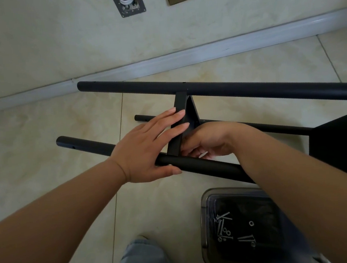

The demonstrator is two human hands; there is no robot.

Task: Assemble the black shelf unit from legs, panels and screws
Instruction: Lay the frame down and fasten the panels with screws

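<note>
The black shelf frame lies on its side on the tiled floor. A far leg tube and a near leg tube run left to right, joined by a narrow black panel. A third thinner tube lies behind. My left hand rests with straight fingers on the panel's left face, its thumb under the near tube. My right hand curls in behind the panel where it meets the near tube, pinching something small and pale that I cannot identify. A larger black panel stands at the right.
A clear plastic tray with several silver screws and washers sits on the floor at the lower right, beside my knee in jeans. The wall with a skirting board, a socket and an open wall box is close behind.
</note>
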